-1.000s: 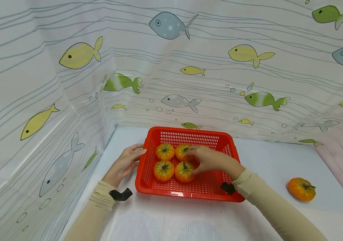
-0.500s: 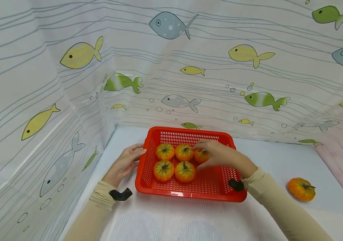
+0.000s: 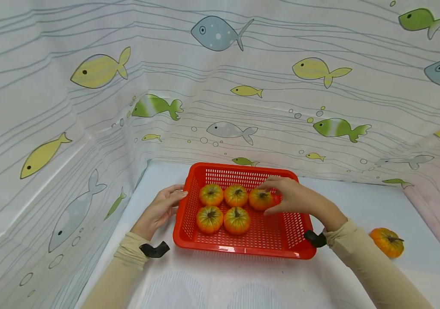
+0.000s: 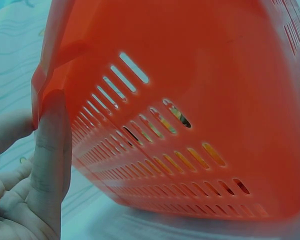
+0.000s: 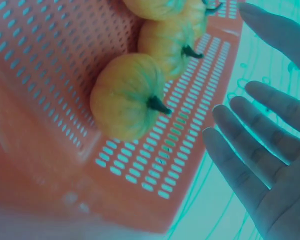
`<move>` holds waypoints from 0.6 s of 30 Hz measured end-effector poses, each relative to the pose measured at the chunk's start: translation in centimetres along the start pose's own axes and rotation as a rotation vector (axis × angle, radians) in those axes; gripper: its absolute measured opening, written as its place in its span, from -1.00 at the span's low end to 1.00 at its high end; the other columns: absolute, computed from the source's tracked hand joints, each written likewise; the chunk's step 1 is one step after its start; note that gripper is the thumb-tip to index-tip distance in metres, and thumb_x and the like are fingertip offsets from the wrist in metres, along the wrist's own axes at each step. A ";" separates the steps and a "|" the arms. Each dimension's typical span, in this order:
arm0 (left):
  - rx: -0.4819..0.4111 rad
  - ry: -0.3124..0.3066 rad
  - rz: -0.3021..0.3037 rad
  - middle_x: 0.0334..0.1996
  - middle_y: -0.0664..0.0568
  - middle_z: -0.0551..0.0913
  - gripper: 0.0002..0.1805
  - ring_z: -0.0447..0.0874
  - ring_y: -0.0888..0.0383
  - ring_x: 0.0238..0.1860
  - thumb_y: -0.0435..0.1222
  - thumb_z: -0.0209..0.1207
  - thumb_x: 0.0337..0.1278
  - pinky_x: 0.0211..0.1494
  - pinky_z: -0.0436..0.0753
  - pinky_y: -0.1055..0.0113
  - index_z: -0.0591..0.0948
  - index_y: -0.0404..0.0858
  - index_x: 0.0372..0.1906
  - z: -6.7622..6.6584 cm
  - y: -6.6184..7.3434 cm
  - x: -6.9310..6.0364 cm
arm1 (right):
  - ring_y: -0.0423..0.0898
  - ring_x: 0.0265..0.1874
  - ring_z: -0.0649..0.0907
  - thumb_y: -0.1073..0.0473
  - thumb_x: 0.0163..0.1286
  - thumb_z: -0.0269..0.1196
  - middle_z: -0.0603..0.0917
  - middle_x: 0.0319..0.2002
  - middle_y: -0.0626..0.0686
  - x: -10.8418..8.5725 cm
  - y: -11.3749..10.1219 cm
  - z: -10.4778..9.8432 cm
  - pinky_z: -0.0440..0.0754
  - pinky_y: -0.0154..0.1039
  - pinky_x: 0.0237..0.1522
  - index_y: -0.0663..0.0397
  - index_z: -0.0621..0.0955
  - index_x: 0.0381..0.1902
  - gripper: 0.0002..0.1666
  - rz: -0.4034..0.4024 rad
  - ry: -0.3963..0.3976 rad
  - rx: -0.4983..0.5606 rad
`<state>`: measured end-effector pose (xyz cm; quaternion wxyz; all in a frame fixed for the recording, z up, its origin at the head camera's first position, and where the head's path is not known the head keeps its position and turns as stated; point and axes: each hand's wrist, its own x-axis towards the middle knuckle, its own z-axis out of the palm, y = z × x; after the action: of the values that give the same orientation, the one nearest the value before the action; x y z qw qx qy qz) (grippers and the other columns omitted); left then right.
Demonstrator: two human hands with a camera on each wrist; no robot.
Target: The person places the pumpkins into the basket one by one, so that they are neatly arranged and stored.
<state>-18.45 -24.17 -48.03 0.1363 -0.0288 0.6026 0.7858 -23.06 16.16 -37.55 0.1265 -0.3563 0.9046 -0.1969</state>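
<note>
A red plastic basket holds several small orange pumpkins, in a back row and a front row at its left and middle. My left hand grips the basket's left rim; in the left wrist view, thumb and fingers pinch the edge from both sides. Over the right half of the basket is my right hand, its fingers spread beside the rightmost back pumpkin. In the right wrist view that hand holds nothing, and a gap separates its fingers from the pumpkins.
One more pumpkin lies on the white table to the right of the basket, near my right forearm. Fish-patterned curtains stand behind and at both sides.
My right hand has moved right, off the middle pumpkins, uncovering the rightmost back pumpkin. The left hand, the basket and the pumpkin outside it have stayed put.
</note>
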 end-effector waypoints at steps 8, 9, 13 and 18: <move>0.018 0.012 -0.005 -0.06 0.12 0.74 -0.48 0.78 0.24 -0.14 -0.26 0.16 0.51 -0.06 0.81 0.33 0.31 -0.37 0.39 0.0 0.1 0.1 | 0.06 0.12 0.67 -0.14 0.12 0.59 0.61 0.28 0.13 -1.0 0.9 -1.0 0.74 0.09 0.13 -0.02 0.61 0.31 -0.17 0.021 0.030 -0.014; 0.019 0.016 -0.006 -0.06 0.12 0.74 -0.48 0.77 0.24 -0.14 -0.26 0.16 0.51 -0.06 0.81 0.33 0.32 -0.36 0.39 0.1 0.1 0.1 | 0.04 0.08 0.68 -0.14 0.12 0.60 0.62 0.26 0.12 -1.1 1.1 -1.1 0.75 0.06 0.10 -0.01 0.61 0.31 -0.17 0.019 0.033 -0.013; 0.024 0.017 -0.006 -0.06 0.12 0.74 -0.50 0.77 0.23 -0.14 -0.26 0.17 0.51 -0.07 0.81 0.33 0.34 -0.35 0.38 0.0 0.1 0.0 | -0.01 0.04 0.69 -0.11 0.12 0.60 0.65 0.16 0.01 -1.6 1.6 -1.3 0.75 0.01 0.06 -0.02 0.62 0.29 -0.21 0.022 0.053 -0.001; 0.021 0.013 -0.003 -0.06 0.12 0.74 -0.49 0.77 0.25 -0.14 -0.26 0.16 0.51 -0.06 0.81 0.33 0.33 -0.37 0.38 0.0 0.2 0.1 | 0.02 0.10 0.67 -0.06 0.12 0.60 0.69 0.09 -0.04 -2.5 2.2 -1.8 0.74 0.09 0.11 -0.01 0.62 0.26 -0.24 0.035 0.099 0.029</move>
<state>-18.56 -24.20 -47.89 0.1339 -0.0331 0.6117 0.7790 -23.22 19.82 -36.72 0.0901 -0.3282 0.9129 -0.2254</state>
